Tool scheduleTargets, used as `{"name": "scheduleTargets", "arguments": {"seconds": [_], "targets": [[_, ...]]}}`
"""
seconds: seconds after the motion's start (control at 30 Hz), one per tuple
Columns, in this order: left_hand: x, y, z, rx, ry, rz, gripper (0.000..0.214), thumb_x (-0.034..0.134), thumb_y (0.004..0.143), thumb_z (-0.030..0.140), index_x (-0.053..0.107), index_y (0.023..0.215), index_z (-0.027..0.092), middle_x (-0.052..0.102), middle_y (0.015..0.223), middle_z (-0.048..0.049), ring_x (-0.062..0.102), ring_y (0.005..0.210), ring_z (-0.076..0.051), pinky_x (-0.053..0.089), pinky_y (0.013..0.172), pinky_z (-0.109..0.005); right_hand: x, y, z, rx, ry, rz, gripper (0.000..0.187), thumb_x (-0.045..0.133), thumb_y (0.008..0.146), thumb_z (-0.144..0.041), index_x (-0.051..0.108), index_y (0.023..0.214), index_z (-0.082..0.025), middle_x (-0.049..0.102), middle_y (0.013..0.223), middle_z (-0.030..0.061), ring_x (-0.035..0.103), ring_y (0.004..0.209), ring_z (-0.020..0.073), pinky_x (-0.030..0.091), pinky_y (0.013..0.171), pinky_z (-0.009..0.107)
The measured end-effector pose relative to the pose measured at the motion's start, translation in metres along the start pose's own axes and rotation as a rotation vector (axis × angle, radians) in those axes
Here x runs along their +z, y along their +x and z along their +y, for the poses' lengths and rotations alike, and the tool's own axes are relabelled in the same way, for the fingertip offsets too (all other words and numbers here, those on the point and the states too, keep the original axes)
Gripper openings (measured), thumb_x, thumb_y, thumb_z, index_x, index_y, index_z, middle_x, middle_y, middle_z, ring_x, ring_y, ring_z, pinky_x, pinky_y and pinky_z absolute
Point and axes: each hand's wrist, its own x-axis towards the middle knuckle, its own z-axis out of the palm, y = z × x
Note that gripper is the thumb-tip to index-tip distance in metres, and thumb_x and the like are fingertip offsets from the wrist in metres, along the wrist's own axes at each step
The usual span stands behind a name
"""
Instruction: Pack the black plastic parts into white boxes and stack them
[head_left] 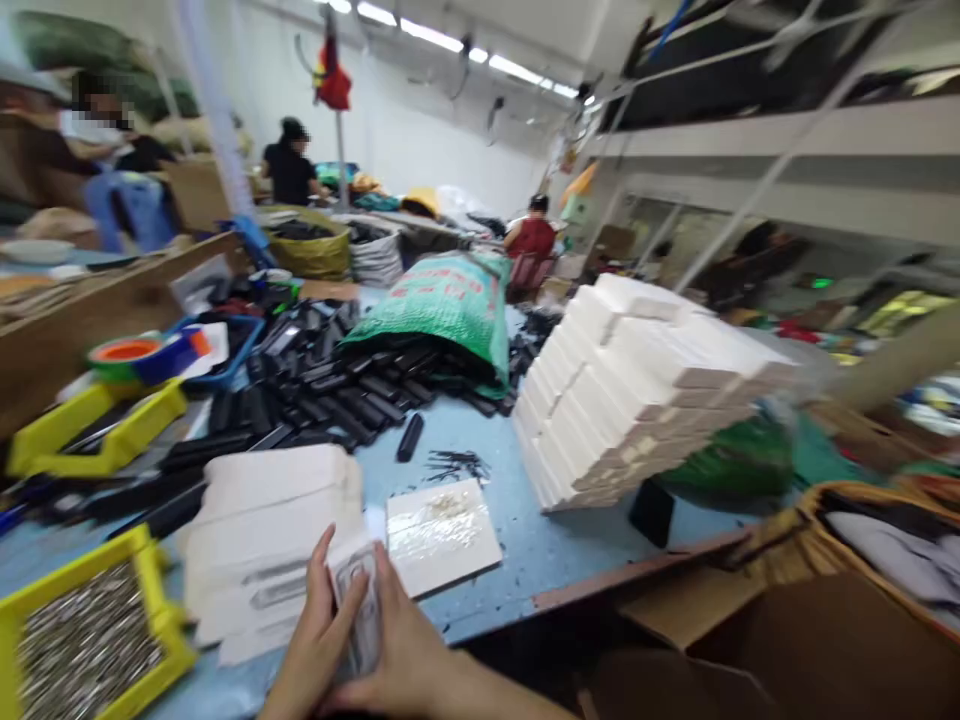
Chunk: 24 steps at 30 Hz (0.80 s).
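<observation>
At the table's front edge, my left hand (pixel 321 625) and my right hand (pixel 412 645) are closed around a small grey-and-white rectangular item (pixel 367 612). My left thumb or finger lies across its face. Blur hides what the item is. Just beyond my hands lies a flattened white card sheet (pixel 277 500) with grey printed marks. Right of it, a white board (pixel 420 560) bears a cluster of small shiny pieces (pixel 454 505). Thin black pieces (pixel 457 463) lie behind the board, near a single black oblong part (pixel 410 438).
A yellow bin of small metal parts (pixel 176 650) stands front left, another yellow tray (pixel 105 462) behind it. Black oblong parts (pixel 360 410) spill from a green woven sack (pixel 442 300). A tall white stack (pixel 592 420) stands right. Cardboard boxes (pixel 817 650) sit below; people work farther back.
</observation>
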Motion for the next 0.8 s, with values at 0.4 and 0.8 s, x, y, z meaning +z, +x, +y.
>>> {"name": "scheduleTargets", "arguments": {"seconds": [0.4, 0.8], "targets": [[0.050, -0.025, 0.044, 0.077, -0.068, -0.269, 0.061, 0.049, 0.078, 0.066, 0.046, 0.123, 0.024, 0.058, 0.112, -0.0096, 0.062, 0.097, -0.025, 0.055, 0.084, -0.043, -0.409, 0.002, -0.173, 0.357, -1.265, 0.893, 0.040, 0.051, 0.087, -0.032, 0.062, 0.118, -0.008, 0.061, 0.113, 0.0196, 0.051, 0.111, 0.0344, 0.038, 0.096, 0.053], [0.208, 0.001, 0.042, -0.203, -0.063, -0.775, 0.069, 0.039, 0.086, 0.065, 0.031, 0.141, 0.023, 0.035, 0.150, -0.0131, 0.041, 0.134, -0.022, 0.040, 0.106, -0.038, -0.409, -0.139, 0.048, 0.364, 0.179, 1.640, 0.040, 0.033, 0.092, -0.047, 0.055, 0.110, -0.018, 0.060, 0.108, 0.0091, 0.060, 0.100, 0.0204, 0.049, 0.087, 0.036]]}}
